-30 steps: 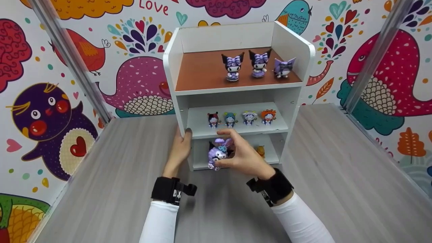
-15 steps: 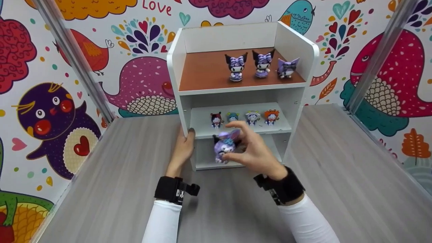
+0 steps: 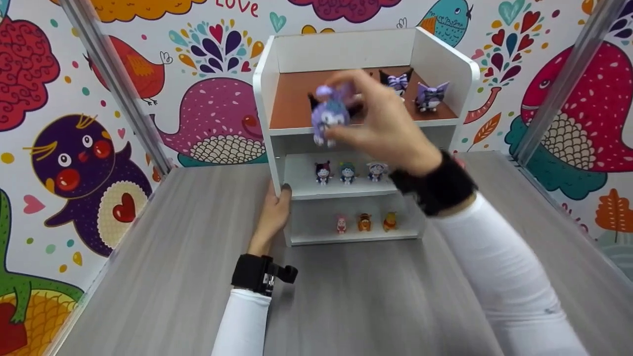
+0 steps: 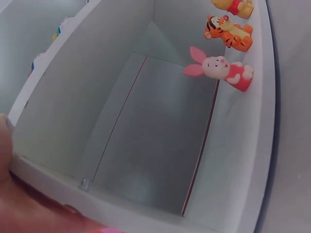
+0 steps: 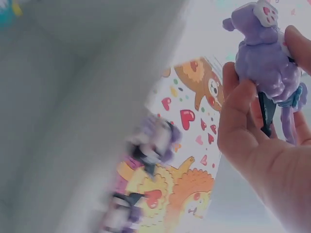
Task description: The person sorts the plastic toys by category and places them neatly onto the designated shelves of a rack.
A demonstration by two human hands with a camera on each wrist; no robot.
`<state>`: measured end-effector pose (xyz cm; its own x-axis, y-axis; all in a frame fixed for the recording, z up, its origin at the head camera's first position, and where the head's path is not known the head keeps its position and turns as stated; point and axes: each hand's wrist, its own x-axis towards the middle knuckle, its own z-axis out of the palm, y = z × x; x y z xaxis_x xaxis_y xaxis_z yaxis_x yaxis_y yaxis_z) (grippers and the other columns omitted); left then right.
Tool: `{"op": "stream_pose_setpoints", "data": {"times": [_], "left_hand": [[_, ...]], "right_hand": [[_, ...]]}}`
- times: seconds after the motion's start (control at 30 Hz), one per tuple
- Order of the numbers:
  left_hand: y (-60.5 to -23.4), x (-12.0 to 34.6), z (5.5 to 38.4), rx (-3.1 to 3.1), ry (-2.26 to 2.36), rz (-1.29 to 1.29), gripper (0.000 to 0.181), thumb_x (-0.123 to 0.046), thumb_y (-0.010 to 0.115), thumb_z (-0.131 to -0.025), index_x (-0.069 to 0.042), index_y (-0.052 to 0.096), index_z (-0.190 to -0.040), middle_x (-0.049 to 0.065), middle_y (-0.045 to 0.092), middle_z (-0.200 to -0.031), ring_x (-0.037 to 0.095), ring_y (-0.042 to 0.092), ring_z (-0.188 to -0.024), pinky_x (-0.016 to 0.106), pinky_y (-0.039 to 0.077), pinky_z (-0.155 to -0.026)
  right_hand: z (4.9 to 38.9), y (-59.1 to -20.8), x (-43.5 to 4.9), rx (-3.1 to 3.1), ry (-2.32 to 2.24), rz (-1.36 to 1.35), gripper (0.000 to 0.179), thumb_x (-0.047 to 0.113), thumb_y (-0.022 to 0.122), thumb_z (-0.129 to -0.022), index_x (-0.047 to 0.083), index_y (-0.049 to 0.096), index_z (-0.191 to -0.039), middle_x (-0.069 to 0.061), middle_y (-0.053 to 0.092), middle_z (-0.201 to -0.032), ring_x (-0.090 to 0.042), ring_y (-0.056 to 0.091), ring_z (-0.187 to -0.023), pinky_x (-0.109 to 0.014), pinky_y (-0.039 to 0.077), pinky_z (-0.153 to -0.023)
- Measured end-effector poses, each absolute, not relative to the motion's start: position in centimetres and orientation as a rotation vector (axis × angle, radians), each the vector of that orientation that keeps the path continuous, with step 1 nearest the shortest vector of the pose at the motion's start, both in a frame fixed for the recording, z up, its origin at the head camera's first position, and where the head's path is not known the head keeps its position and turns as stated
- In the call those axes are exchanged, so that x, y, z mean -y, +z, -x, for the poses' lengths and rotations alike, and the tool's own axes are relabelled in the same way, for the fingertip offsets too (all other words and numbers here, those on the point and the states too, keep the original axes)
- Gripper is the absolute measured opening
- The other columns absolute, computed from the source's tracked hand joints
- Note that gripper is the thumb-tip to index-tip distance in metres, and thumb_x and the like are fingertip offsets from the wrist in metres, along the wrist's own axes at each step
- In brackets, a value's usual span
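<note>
My right hand (image 3: 388,123) pinches a purple figurine (image 3: 329,116) with black and purple ears, raised in front of the top level of a white toy shelf (image 3: 437,64). In the right wrist view, fingers and thumb hold the figurine's purple body (image 5: 267,63) from both sides. My left hand (image 3: 271,215) grips the shelf's left side panel (image 3: 267,89), thumb on the front edge. On the brown top board, one purple-bowed figurine (image 3: 398,83) is partly covered by my right hand. Another purple figurine (image 3: 431,96) sits at the right.
Small blue-and-white figurines (image 3: 347,173) line the middle level, partly behind my right wrist. On the bottom level stand a pink piglet (image 3: 341,224), an orange tiger (image 3: 364,222) and a yellow bear (image 3: 389,221). Patterned walls surround the grey wood-look table (image 3: 198,257).
My right hand has lifted the purple figurine from the bottom level to the height of the top board. The bottom figurines have come into view. My left hand keeps its hold on the side panel.
</note>
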<state>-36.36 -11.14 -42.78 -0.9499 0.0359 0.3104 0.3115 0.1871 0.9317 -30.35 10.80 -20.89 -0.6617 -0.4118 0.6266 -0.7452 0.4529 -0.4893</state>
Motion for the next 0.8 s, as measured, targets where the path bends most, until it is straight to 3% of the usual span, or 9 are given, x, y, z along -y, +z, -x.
{"op": "stream_pose_setpoints", "data": {"times": [0.17, 0.27, 0.33, 0.4, 0.8], "left_hand": [[-42.5, 11.5, 36.5, 2.239, -1.824, 0.342, 0.059, -0.016, 0.035, -0.105, -0.001, 0.016, -0.159, 0.025, 0.019, -0.165, 0.038, 0.016, -0.154, 0.057, 0.014, -0.125], [-42.5, 11.7, 36.5, 2.240, -1.813, 0.328, 0.058, -0.015, 0.035, -0.105, 0.000, 0.017, -0.158, 0.026, 0.020, -0.164, 0.039, 0.017, -0.154, 0.057, 0.014, -0.125], [-42.5, 11.7, 36.4, 2.241, -1.808, 0.317, 0.058, -0.014, 0.036, -0.105, 0.001, 0.018, -0.158, 0.027, 0.021, -0.163, 0.040, 0.018, -0.153, 0.058, 0.015, -0.125], [-42.5, 11.6, 36.3, 2.241, -1.803, 0.315, 0.059, -0.015, 0.036, -0.104, 0.001, 0.018, -0.158, 0.028, 0.021, -0.163, 0.041, 0.018, -0.153, 0.058, 0.016, -0.125], [-42.6, 10.9, 36.4, 2.249, -1.845, 0.315, 0.061, -0.019, 0.034, -0.106, -0.007, 0.011, -0.161, 0.019, 0.016, -0.167, 0.034, 0.014, -0.155, 0.055, 0.013, -0.126]], "right_hand": [[31.7, -17.1, -9.2, 2.400, 0.934, -0.880, 0.053, 0.009, 0.077, -0.087, 0.009, 0.052, -0.133, -0.011, 0.060, -0.132, -0.023, 0.063, -0.117, -0.035, 0.056, -0.098], [32.6, -16.2, -8.0, 2.463, 0.824, -0.814, 0.054, 0.013, 0.077, -0.088, 0.013, 0.050, -0.135, -0.008, 0.060, -0.132, -0.021, 0.056, -0.123, -0.029, 0.038, -0.112], [33.2, -16.1, -7.2, 2.513, 0.746, -0.757, 0.056, 0.016, 0.077, -0.088, 0.017, 0.049, -0.136, -0.006, 0.061, -0.131, -0.022, 0.051, -0.125, -0.037, 0.023, -0.115], [33.7, -16.3, -6.5, 2.551, 0.686, -0.716, 0.057, 0.018, 0.078, -0.087, 0.019, 0.049, -0.136, -0.005, 0.062, -0.130, -0.024, 0.046, -0.125, -0.045, 0.015, -0.109], [35.5, -17.5, -6.4, 2.601, 0.641, -0.680, 0.056, 0.013, 0.079, -0.085, 0.018, 0.050, -0.133, -0.005, 0.065, -0.130, -0.031, 0.042, -0.125, -0.051, 0.008, -0.112]]}}
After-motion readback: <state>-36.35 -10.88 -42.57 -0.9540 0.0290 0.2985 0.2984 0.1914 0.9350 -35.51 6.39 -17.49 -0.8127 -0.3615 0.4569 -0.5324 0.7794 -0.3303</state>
